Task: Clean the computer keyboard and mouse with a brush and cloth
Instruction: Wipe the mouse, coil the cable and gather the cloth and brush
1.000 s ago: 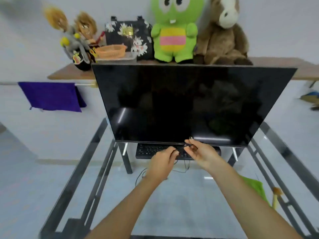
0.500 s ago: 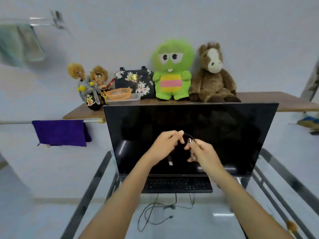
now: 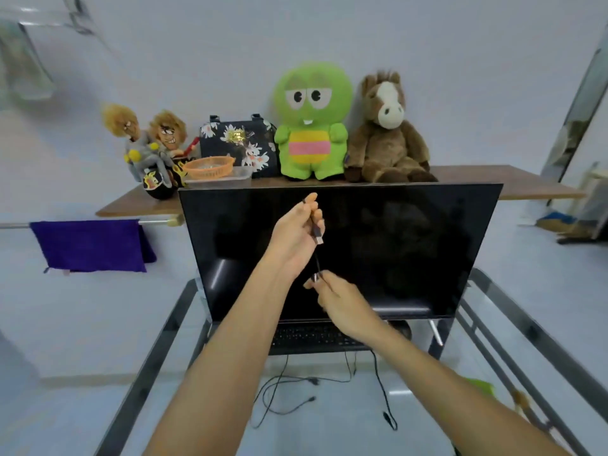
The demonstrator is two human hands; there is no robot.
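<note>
Both hands pinch cable (image 3: 316,248), apparently above keyboard (image 3: 309,337).

You face a pale wall (image 3: 427,34) with a wooden shelf (image 3: 493,182) across it. A rail (image 3: 19,225) runs left, and the glass worktop (image 3: 477,324) shows pale floor (image 3: 49,324) beneath.

Two hands are up in front of one dark monitor (image 3: 378,245): the left hand (image 3: 292,232) and the right hand (image 3: 342,304). One black keyboard (image 3: 312,337) lies under the monitor. On the shelf (image 3: 526,182) behind sit four soft toys: two shaggy-haired dolls (image 3: 148,139), one green creature (image 3: 311,120), one brown horse (image 3: 388,126). There is one floral bag (image 3: 237,143), one orange basket (image 3: 209,167) and one purple cloth (image 3: 88,245).
</note>
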